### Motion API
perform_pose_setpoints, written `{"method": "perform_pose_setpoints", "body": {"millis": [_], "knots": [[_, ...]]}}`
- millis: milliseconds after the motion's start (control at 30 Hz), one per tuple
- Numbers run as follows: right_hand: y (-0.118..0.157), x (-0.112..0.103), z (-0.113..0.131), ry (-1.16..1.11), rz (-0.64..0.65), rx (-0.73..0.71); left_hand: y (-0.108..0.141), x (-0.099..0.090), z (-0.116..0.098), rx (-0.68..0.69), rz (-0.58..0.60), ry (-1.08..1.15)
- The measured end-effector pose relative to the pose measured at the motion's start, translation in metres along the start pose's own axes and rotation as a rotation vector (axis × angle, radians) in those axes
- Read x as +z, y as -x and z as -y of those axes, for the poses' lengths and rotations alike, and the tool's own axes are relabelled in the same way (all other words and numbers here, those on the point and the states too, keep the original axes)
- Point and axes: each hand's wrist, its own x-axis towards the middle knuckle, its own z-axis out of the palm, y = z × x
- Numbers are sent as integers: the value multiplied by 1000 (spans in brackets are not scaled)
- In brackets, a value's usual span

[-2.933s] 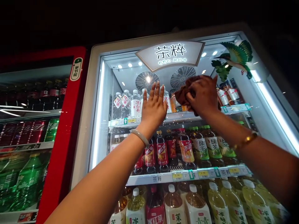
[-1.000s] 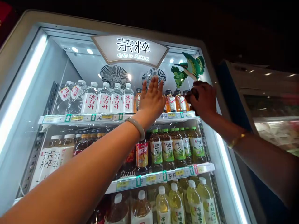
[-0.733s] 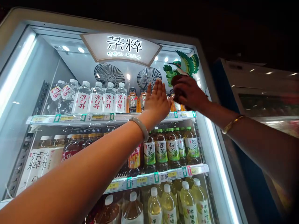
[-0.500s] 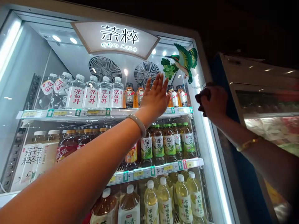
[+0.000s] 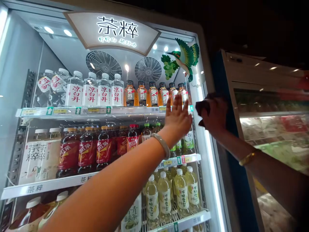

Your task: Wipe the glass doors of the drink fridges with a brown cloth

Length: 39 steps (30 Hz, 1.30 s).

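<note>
Left hand (image 5: 178,119) lower than 0.5 s ago, more amber-drink plastic bottles (image 5: 153,94) showing; fingers nearly straight, slightly spread, nothing held, glass contact unclear. Right hand (image 5: 214,116) curled shut on bunched dark reddish-brown cloth (image 5: 203,107), now at pale metal cooler frame (image 5: 204,42), right side; at 2.9 s ago, over top-shelf bottles.

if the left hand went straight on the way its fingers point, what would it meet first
Probably the green bird picture, above the left hand. The amber bottles look set farther back, though depth is unclear.
</note>
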Motion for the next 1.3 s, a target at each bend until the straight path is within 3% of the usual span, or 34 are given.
{"method": "perform_pose_setpoints", "body": {"millis": [67, 167, 267, 367, 467, 533, 600, 700, 800, 900, 1000, 1100, 1200, 1300], "knots": [[10, -3, 6, -52, 101, -218, 5, 5, -13, 12, -24, -28], [-5, -9, -2, -105, 237, -449, 8, 11, -16, 56, -55, -38], [-2, -15, -18, -60, 158, -302, 11, 17, -14, 96, -81, -3], [37, -19, -9, 14, 23, -110, 15, 24, -15, 99, -116, 24], [58, -19, 10, -18, 112, -219, 21, 26, -17, 148, -90, 9], [47, -21, 8, -81, 231, -365, 25, 27, -17, 174, -80, -9], [30, -26, -6, -111, 285, -412, 31, 27, -17, 185, -77, -18], [38, -36, -23, -63, 166, -216, 43, 29, -17, 208, -54, -27], [82, -41, -6, 5, 64, 23, 53, 30, -20, 212, -47, -37], [97, -37, 21, -40, 146, -131, 56, 31, -20, 221, -57, -38], [66, -33, 17, -142, 306, -373, 57, 32, -18, 216, -70, -40], [54, -38, -11, -123, 248, -279, 67, 36, -18, 228, -81, -52], [98, -48, -12, -49, 72, -45, 86, 40, -22, 244, -82, -62], [144, -57, 21, -64, 115, -42, 104, 39, -26, 234, -68, -60]]}}
